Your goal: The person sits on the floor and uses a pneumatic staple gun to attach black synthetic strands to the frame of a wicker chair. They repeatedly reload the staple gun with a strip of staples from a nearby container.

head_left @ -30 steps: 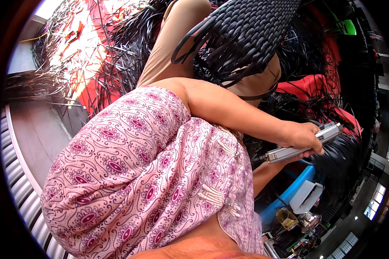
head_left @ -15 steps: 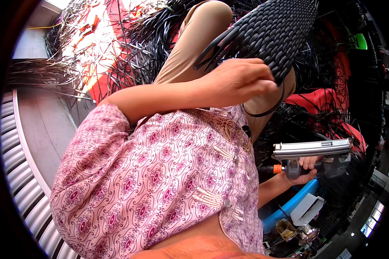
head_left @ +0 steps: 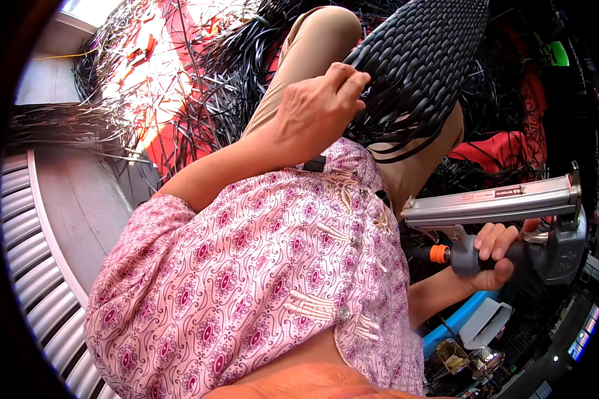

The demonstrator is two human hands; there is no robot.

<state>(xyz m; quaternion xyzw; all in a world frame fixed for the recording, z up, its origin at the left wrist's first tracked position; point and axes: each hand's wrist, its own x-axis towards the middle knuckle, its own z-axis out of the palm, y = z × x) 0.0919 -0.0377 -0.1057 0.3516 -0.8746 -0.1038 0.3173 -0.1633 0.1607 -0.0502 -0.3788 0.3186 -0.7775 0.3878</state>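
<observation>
A black woven panel [head_left: 422, 56] rests across my knees, with loose flat strips [head_left: 412, 136] trailing from its near edge. At the panel's left edge, my left hand [head_left: 319, 110] is closed in a pinch on a black strip, mostly hidden by the fingers. Off to the right, my right hand [head_left: 492, 253] is wrapped round the grip of a pneumatic stapler [head_left: 492, 203]. The stapler has a long silver magazine and an orange hose fitting [head_left: 439, 253]. It is held apart from the panel.
Tangled black strips [head_left: 199, 100] cover the red floor on the left and beyond my knees. A bundle of strips [head_left: 66, 126] lies at the far left above a ribbed metal surface [head_left: 36, 272]. Lower right are a blue tub [head_left: 456, 322] and a white box [head_left: 486, 324].
My left hand has moved left to the panel's left edge and pinched there. The stapler in my right hand has come up and nearer, and its nose end has tilted upward.
</observation>
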